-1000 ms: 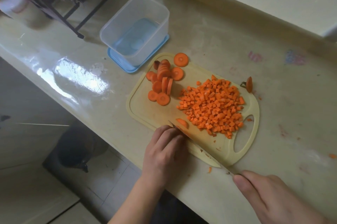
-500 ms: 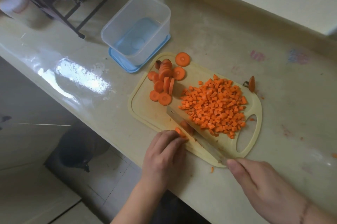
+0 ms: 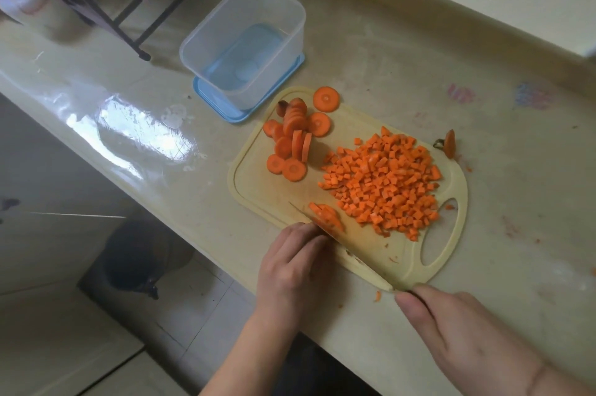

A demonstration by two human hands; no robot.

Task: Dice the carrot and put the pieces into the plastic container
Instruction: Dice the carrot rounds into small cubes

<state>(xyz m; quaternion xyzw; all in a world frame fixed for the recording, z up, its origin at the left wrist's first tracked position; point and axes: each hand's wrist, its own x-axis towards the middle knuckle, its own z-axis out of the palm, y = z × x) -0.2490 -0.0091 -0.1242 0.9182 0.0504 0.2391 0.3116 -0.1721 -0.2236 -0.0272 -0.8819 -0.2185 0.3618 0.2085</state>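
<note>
Carrot slices (image 3: 326,217) on cutting board (image 3: 258,189), touching left hand (image 3: 295,263) fingers (image 3: 301,232).
Fingers curled, pressing slices; right hand (image 3: 458,328) gripped knife (image 3: 358,250) beside them.

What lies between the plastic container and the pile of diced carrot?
Carrot rounds on the cutting board, seen in the head view.
</note>
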